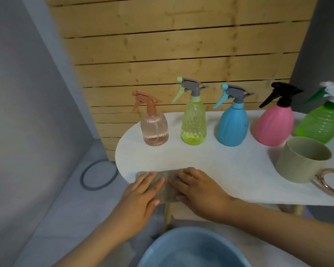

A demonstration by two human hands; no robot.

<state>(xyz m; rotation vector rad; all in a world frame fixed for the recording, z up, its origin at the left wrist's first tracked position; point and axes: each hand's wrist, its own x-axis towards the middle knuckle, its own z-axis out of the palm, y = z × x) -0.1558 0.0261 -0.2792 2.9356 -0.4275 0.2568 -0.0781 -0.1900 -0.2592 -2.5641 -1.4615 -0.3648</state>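
Your left hand (141, 191) and right hand (197, 191) both lie flat on the grey cloth (167, 192). The fingers are straight and slightly spread, pressing down, not pinching. Both thumbs sit at the cloth's near edge; whether they hook under it cannot be told. The cloth lies directly beneath your fingers, on the near rim of the white table (220, 170), and its middle strip shows between your two sets of fingertips.

Well beyond your fingertips stand in a row the peach bottle (154, 130), yellow bottle (193, 124), blue bottle (232, 126), pink bottle (272, 126) and green bottle (320, 124). A beige cup (301, 160) stands to the right of your right fingers. A blue basin (191, 251) sits below your wrists.
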